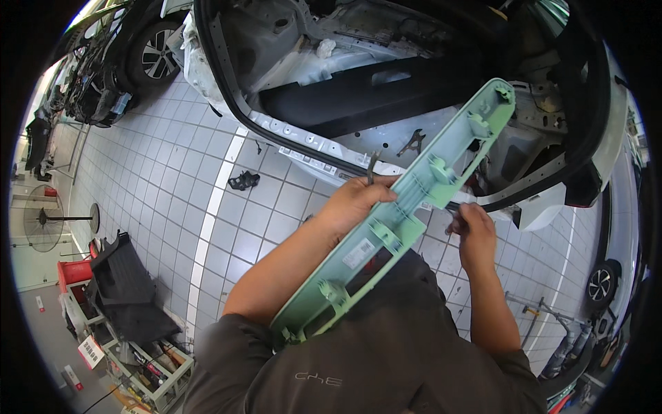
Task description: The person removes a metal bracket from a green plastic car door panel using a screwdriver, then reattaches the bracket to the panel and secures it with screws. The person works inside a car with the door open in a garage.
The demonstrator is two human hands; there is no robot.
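Note:
A long pale green plastic trim panel [407, 207] runs diagonally from my chest up toward the open rear of a stripped white car [331, 145]. Its ribbed inner side with clips and a white label faces me. My left hand [355, 201] grips the panel near its middle, from the left edge. My right hand [472, 231] is at the panel's right side, fingers closed on a small dark part or tool that I cannot make out. A dark clip-like piece sticks up just above my left hand.
Grey tiled floor with a white painted line [214, 207] lies to the left. A black glove or rag [243, 181] rests on the tiles. A cart with black parts [127, 290], a standing fan [45, 219] and another car [117, 62] stand far left.

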